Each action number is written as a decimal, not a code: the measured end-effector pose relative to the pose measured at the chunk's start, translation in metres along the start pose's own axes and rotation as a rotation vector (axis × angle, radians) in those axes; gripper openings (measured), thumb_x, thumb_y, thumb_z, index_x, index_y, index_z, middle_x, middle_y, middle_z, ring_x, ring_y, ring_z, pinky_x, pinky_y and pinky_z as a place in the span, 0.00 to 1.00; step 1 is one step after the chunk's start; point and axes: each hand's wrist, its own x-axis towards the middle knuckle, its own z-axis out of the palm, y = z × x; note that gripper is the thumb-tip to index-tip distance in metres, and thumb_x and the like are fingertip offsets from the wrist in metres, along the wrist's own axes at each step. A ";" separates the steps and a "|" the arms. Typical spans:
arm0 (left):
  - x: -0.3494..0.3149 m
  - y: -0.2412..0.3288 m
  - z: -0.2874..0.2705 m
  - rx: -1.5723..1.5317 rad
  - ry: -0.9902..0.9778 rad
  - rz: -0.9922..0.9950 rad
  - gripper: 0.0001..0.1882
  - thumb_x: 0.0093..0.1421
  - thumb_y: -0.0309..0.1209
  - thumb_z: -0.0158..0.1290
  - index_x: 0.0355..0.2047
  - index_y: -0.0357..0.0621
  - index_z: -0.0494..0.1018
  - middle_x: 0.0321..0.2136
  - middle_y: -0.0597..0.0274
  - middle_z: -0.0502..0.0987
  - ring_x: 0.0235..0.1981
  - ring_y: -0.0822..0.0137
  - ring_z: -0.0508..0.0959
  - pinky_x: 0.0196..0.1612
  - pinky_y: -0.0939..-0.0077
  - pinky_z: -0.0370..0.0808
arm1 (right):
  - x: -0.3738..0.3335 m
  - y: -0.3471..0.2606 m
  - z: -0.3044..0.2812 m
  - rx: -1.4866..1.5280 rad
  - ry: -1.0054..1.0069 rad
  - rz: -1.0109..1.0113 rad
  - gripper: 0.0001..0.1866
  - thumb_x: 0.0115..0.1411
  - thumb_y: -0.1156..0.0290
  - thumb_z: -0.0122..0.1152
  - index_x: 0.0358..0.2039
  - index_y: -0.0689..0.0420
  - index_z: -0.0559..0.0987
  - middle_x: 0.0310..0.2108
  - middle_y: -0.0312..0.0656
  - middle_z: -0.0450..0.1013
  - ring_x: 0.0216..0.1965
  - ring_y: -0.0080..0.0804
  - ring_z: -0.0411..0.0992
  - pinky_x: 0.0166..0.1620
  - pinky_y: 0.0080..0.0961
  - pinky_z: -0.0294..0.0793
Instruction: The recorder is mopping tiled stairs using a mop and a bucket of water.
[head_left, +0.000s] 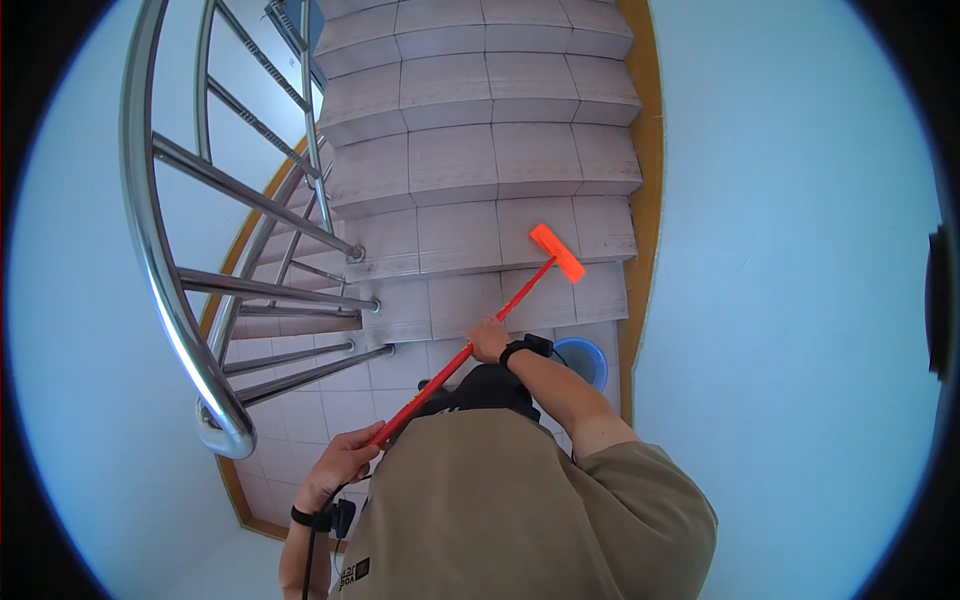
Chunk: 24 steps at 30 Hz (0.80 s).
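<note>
A mop with a red pole (432,390) and an orange rectangular head (557,254) slants from lower left to upper right in front of me. Its head rests over a tiled stair step (455,238), toward the right side. My left hand (343,462) grips the pole's lower-left end beside my body. Farther up, my right hand (489,340) is wrapped around the middle of the pole. A blue bucket (590,362) stands on the floor just right of my right wrist, partly hidden by my forearm.
Tiled stairs (450,95) rise ahead. Along the left runs a shiny metal railing (150,240) with several bars. A pale wall (780,300) with a brown skirting strip (647,150) borders the right. Another flight (285,268) shows behind the railing.
</note>
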 end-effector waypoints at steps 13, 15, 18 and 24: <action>-0.058 -0.014 -0.047 -0.019 0.123 -0.051 0.25 0.62 0.22 0.48 0.61 0.40 0.64 0.35 0.64 0.80 0.16 0.83 0.65 0.17 0.89 0.61 | 0.027 -0.090 -0.007 0.084 -0.027 -0.088 0.08 0.50 0.65 0.58 0.23 0.54 0.83 0.26 0.47 0.77 0.35 0.47 0.75 0.44 0.42 0.69; -0.054 -0.011 -0.041 -0.001 0.123 -0.053 0.25 0.63 0.23 0.48 0.61 0.40 0.64 0.36 0.64 0.80 0.16 0.83 0.65 0.17 0.89 0.62 | 0.026 -0.081 -0.007 0.074 -0.048 -0.085 0.09 0.50 0.65 0.58 0.23 0.54 0.83 0.26 0.47 0.77 0.35 0.47 0.75 0.44 0.42 0.69; -0.029 -0.010 -0.025 -0.030 0.103 -0.016 0.25 0.62 0.22 0.47 0.61 0.38 0.63 0.38 0.60 0.80 0.14 0.83 0.62 0.15 0.89 0.59 | 0.028 -0.048 -0.011 0.062 -0.067 -0.074 0.09 0.51 0.65 0.58 0.23 0.55 0.83 0.27 0.48 0.77 0.35 0.48 0.75 0.45 0.43 0.69; 0.014 0.030 0.014 -0.050 0.010 0.006 0.26 0.63 0.24 0.47 0.62 0.38 0.61 0.37 0.63 0.79 0.14 0.83 0.63 0.15 0.89 0.58 | 0.022 0.027 -0.020 0.081 -0.023 -0.064 0.10 0.51 0.64 0.57 0.23 0.55 0.82 0.27 0.49 0.77 0.36 0.51 0.75 0.45 0.45 0.69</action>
